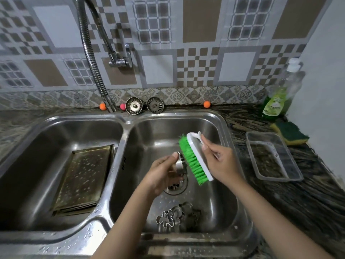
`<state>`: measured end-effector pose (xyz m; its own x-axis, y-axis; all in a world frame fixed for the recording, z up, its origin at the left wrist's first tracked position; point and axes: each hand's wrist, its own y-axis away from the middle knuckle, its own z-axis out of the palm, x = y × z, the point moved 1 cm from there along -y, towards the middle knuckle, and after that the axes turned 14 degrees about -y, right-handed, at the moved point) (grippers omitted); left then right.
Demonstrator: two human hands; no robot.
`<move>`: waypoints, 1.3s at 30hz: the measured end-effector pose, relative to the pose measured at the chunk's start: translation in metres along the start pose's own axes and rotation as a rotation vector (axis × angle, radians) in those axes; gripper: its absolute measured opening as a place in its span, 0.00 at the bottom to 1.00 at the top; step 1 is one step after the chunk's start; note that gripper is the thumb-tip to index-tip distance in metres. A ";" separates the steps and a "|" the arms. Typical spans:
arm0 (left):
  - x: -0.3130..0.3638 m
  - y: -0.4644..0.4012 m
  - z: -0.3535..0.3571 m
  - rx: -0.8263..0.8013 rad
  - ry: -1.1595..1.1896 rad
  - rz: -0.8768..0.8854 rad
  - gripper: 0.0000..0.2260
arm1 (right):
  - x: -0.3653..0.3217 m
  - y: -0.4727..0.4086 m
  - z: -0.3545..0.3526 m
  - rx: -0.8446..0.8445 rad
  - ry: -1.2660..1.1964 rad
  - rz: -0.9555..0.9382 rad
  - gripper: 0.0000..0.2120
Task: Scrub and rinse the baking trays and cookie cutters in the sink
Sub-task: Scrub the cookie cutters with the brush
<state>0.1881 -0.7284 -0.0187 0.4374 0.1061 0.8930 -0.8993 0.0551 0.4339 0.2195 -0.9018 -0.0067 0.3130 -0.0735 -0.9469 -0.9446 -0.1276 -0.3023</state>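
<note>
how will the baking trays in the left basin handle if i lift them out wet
The baking trays look like thin flat metal, so probably stiff and fairly light. They are speckled with droplets, so likely slippery. They appear stacked and leaning against the left basin wall, so the top one may slide off when lifted.

Baking trays (82,179) in left basin, cookie cutters (173,217) in right.
</note>
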 end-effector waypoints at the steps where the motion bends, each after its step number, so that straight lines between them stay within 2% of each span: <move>1: 0.000 0.002 0.008 -0.015 0.010 -0.014 0.12 | -0.005 -0.008 0.004 0.019 -0.048 -0.030 0.16; 6: 0.015 -0.001 0.006 0.013 0.243 0.031 0.12 | -0.010 -0.011 0.019 0.001 -0.099 -0.030 0.17; 8: 0.026 -0.003 -0.015 0.052 0.394 0.072 0.14 | 0.001 0.004 0.012 -0.058 0.003 0.018 0.17; 10: 0.040 -0.005 -0.038 0.102 0.400 0.130 0.14 | 0.018 0.022 0.004 -0.130 0.121 0.078 0.17; 11: 0.046 -0.006 -0.044 0.131 0.323 0.161 0.12 | 0.026 0.030 0.001 -0.130 0.120 0.102 0.17; 13: 0.048 -0.009 -0.045 0.215 0.036 0.222 0.09 | 0.028 0.034 -0.003 -0.028 0.030 0.146 0.16; 17: 0.025 -0.019 -0.029 0.360 -0.530 0.287 0.22 | 0.009 0.014 -0.005 0.216 -0.181 0.115 0.15; 20: 0.012 -0.024 -0.020 0.353 -0.885 0.346 0.24 | -0.001 0.001 0.000 0.193 -0.250 0.102 0.14; 22: 0.013 -0.020 -0.012 0.281 -0.977 0.376 0.27 | 0.000 -0.002 0.003 0.144 -0.241 0.139 0.14; 25: 0.013 -0.016 -0.010 0.198 -0.827 0.397 0.30 | 0.011 0.000 0.006 0.130 -0.279 0.207 0.13; 29: 0.011 -0.010 -0.013 0.201 -0.363 0.385 0.36 | 0.022 0.009 0.009 0.209 -0.459 0.367 0.09; 32: 0.011 -0.005 -0.009 0.195 -0.278 0.444 0.32 | 0.023 0.013 0.017 0.271 -0.575 0.456 0.08; 36: 0.007 -0.002 -0.005 0.103 -0.120 0.379 0.25 | 0.013 0.008 0.019 0.332 -0.592 0.389 0.08; 39: 0.003 -0.002 0.001 0.020 -0.095 0.352 0.23 | 0.003 -0.003 0.016 0.307 -0.517 0.278 0.09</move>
<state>0.1908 -0.7293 -0.0169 0.0992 0.0220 0.9948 -0.9950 0.0121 0.0989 0.2219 -0.8855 -0.0101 0.0383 0.4308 -0.9016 -0.9926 0.1207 0.0155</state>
